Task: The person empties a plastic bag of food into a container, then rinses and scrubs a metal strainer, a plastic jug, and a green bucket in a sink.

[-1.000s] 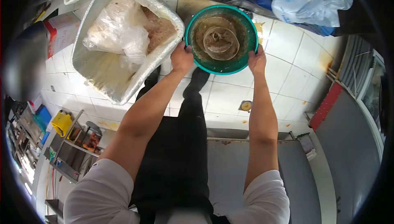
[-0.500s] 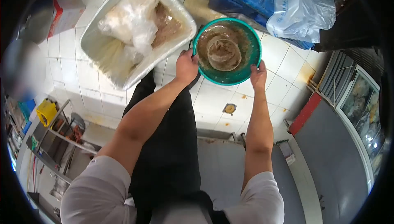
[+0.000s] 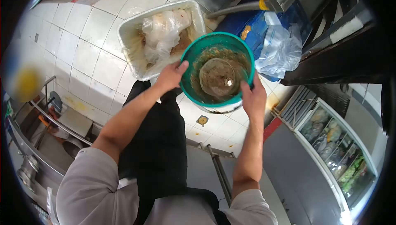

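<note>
A green plastic basin is raised between my two hands, its inside smeared with brown paste. In it sits a round see-through container, also coated brown. My left hand grips the basin's left rim. On the opposite side, my right hand is closed on the right rim, thumb over the edge. Just beyond, partly covered by the basin, a white tub holds clear plastic bags and brown matter.
Blue containers with a plastic bag over them stand at the upper right. A glass-topped display case runs along the right. Metal rails are at the left. A round drain lies in the white tiled floor.
The basin has been lifted nearer to me and tilted, both hands still on its rim. The camera view has shifted, so the tub appears smaller and farther right.
</note>
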{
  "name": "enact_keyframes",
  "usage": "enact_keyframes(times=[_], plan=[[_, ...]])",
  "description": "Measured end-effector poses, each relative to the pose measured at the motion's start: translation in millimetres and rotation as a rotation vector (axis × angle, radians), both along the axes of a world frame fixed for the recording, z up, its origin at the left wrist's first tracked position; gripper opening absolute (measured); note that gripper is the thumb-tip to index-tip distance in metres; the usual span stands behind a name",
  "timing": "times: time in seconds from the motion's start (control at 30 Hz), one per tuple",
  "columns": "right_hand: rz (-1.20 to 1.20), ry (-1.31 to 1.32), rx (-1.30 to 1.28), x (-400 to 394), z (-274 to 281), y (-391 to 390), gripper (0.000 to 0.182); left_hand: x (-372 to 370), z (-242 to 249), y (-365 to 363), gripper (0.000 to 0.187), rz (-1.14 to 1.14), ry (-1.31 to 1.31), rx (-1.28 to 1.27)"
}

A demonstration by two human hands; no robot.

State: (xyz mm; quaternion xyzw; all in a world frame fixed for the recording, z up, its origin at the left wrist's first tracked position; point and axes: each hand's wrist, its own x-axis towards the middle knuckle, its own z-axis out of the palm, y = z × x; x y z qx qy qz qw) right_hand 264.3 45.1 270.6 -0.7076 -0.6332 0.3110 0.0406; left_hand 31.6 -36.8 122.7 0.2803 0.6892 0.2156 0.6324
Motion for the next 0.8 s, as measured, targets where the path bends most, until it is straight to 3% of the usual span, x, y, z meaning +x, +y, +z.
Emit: enact_keyframes(times=[0.03, 0.13, 0.37, 0.43, 0.57, 0.6, 0.67, 0.7, 0.8], plan=[[0.072, -0.057, -0.017, -19.7, -3.1, 8.9, 0.047, -15.5, 6.8, 6.6, 0.066, 0.043, -0.186, -0.144], [0.137, -0.420, 0.011, -95.7, -10.8, 32.2, 0.040, -42.3, -30.4, 16.5, 0.082, 0.060, -0.356, -0.248], [0.293, -0.602, -0.052, -228.1, -49.4, 73.3, 0.035, -81.7, -99.7, 24.6, 0.105, 0.266, -0.643, -0.515], [0.255, -0.612, -0.196, -254.2, -73.4, 95.2, 0.036, -83.8, -112.4, 30.9, 0.107, 0.350, -0.695, -0.539], [0.326, -0.685, -0.297, -285.4, -117.9, 117.7, 0.038, -86.8, -137.7, 28.7, 0.099, 0.427, -0.780, -0.585], [0.292, -0.679, -0.323, -296.3, -120.0, 117.8, 0.039, -102.7, -111.1, 29.7, 0.096, 0.442, -0.819, -0.603], [0.294, -0.709, -0.351, -304.4, -131.5, 119.0, 0.039, -80.7, -172.4, 22.6, 0.094, 0.352, -0.942, -0.560], [0.292, -0.726, -0.363, -309.7, -134.1, 119.4, 0.039, -81.8, -175.3, 23.7, 0.093, 0.302, -1.003, -0.533], [0.289, -0.774, -0.394, -320.0, -142.9, 120.7, 0.040, -81.0, -176.6, 21.4, 0.072, 0.340, -0.939, -0.554]])
